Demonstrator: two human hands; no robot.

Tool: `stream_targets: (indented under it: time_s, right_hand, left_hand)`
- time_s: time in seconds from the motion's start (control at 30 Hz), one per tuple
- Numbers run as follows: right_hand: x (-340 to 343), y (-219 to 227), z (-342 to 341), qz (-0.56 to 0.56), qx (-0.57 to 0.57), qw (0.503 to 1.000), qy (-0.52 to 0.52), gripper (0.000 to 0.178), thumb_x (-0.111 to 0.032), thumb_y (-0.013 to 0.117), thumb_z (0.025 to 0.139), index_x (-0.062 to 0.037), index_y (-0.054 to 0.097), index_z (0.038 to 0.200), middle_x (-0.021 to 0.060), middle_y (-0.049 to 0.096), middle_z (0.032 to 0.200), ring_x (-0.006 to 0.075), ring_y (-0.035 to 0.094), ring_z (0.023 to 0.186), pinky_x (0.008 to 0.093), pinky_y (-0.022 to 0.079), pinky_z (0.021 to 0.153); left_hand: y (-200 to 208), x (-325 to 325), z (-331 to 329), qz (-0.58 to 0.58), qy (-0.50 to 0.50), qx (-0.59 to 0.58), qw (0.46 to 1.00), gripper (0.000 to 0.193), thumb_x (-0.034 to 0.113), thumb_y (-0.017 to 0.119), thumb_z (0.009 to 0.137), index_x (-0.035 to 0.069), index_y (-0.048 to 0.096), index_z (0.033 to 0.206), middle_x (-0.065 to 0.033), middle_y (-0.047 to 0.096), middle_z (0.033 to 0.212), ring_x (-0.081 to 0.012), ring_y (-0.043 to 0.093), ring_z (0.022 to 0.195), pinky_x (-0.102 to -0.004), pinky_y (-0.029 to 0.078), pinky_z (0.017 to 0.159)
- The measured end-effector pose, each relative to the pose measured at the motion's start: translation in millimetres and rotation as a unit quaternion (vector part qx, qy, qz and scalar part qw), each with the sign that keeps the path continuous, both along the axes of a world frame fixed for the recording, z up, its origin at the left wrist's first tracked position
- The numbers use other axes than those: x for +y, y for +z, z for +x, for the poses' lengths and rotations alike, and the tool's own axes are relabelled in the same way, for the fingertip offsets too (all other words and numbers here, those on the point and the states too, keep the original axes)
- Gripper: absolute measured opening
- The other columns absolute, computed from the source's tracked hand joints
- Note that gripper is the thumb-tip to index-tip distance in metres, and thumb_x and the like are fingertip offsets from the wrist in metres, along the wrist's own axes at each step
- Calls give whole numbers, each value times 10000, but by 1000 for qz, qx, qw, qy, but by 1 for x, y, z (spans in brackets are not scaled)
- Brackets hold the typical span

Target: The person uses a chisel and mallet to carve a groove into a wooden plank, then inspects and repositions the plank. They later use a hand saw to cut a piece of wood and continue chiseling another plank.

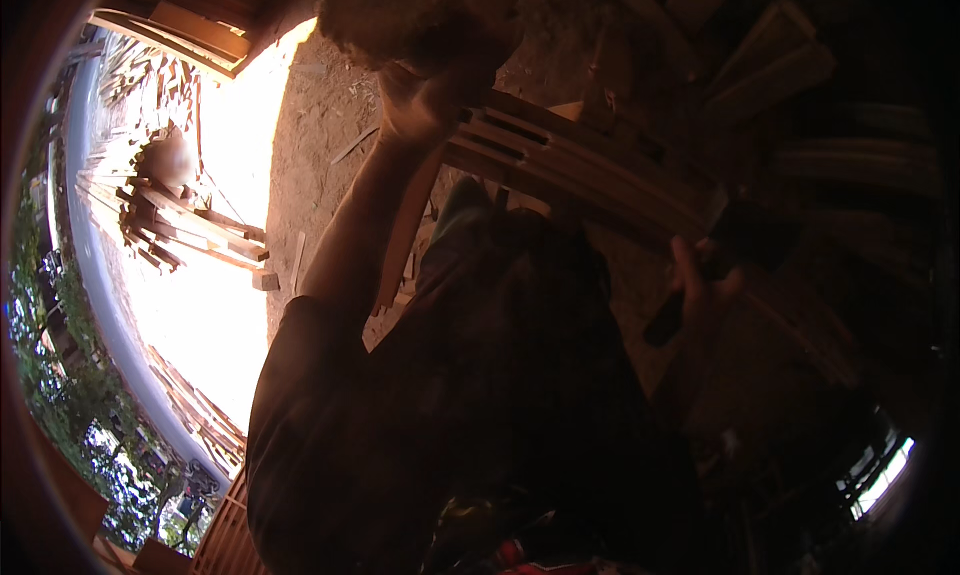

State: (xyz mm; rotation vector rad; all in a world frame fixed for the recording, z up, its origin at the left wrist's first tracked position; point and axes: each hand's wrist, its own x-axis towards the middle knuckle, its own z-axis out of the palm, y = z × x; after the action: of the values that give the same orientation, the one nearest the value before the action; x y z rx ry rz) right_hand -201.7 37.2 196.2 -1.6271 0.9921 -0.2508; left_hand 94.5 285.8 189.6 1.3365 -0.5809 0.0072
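My left hand (425, 105) is at the upper middle, closed at the left end of a slotted wooden piece (540, 150); its fingers are largely in shade. This piece has long narrow slots and runs rightward and down across the front of my legs. Lower to the right, my right hand (705, 285) is wrapped round the handle of a dark hammer (750, 235). The broad hammer head lies close to the right end of the wood; whether they touch is too dark to tell.
A dark, shaggy rounded shape (420, 20) hangs just beyond my left hand. Wooden boards (775, 65) lie in the shadow at the far right. Stacked sticks (200, 220) stand in bright sun on the left. Wood scraps (355, 145) dot the dirt floor.
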Motion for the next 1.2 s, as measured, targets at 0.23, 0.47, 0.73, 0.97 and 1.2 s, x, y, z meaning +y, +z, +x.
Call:
stream_targets:
  time_s: [0.23,0.47,0.73,0.97,1.2]
  right_hand:
    - [1,7,18,-3,-18,999,39,300,-75,839,911,-103,568,784,-31,529,607,70,505,525,261,388,511]
    - [-3,16,21,0,-20,998,55,302,-93,831,915,-106,563,777,-30,528,607,72,505,527,262,383,509]
    - [-3,13,18,23,-11,999,33,315,-93,838,912,-110,559,768,-28,528,608,76,505,520,260,387,515]
    - [-25,69,45,-174,-50,983,16,139,-94,819,932,-37,693,920,-1,613,676,78,518,556,257,444,562]
    - [-36,209,125,-578,-374,706,167,275,-199,675,988,65,698,1063,108,686,826,152,522,602,338,485,616]
  left_hand:
    - [0,-9,7,-7,1,48,999,74,-3,700,892,-23,681,823,-47,595,634,-128,604,527,-264,425,465]
    - [4,-4,6,55,-19,54,997,36,3,729,887,-22,735,912,-65,697,760,-130,668,605,-279,486,521]
    - [2,-11,-1,49,-38,-3,998,137,68,790,888,5,746,1000,-63,752,867,-139,740,763,-294,580,650]
    - [10,-36,-15,82,-75,-94,989,257,142,860,889,20,747,1085,-63,796,971,-139,785,880,-294,649,755]
    - [10,-42,-11,58,-72,-27,995,261,162,848,905,10,744,1089,-61,796,962,-122,776,847,-281,643,723]
